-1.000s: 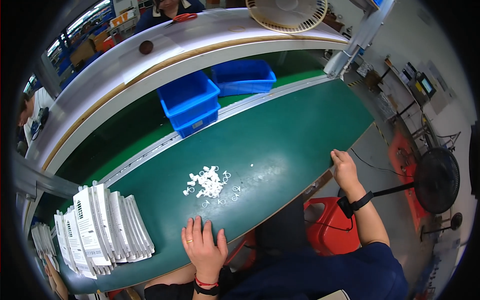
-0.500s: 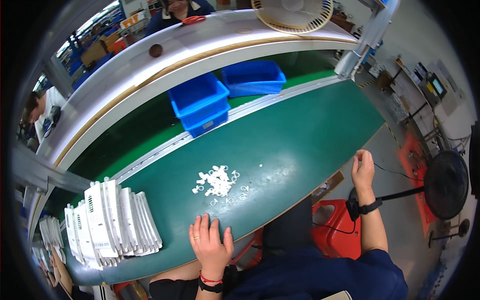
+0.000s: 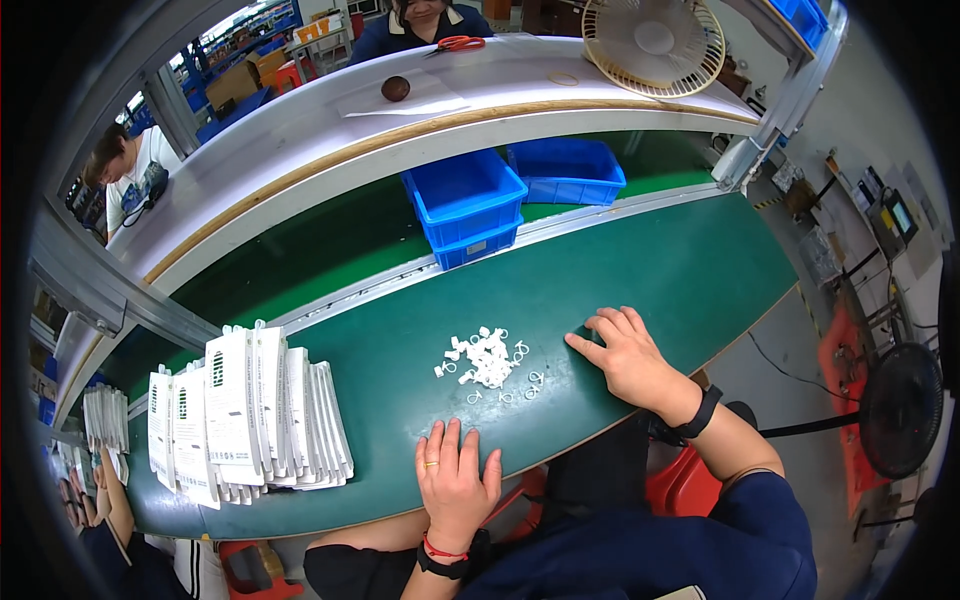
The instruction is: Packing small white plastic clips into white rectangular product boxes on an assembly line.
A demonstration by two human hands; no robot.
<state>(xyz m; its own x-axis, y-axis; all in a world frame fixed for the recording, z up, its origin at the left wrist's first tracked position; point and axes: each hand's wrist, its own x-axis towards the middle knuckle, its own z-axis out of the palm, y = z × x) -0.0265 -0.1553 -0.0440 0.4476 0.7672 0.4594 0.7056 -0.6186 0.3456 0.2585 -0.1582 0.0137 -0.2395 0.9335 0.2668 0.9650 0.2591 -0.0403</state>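
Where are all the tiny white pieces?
In the head view, the tiny white pieces lie heaped on the green table, between the right hand and the stack of white packets.

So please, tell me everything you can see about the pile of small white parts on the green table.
The pile of small white parts lies on the green table, in front of the person. They look like tiny plastic rings or clips, heaped loosely, with a few single pieces scattered toward the near edge. Nothing touches them: the right hand rests flat beside them on the right, and the left hand lies flat at the near edge.
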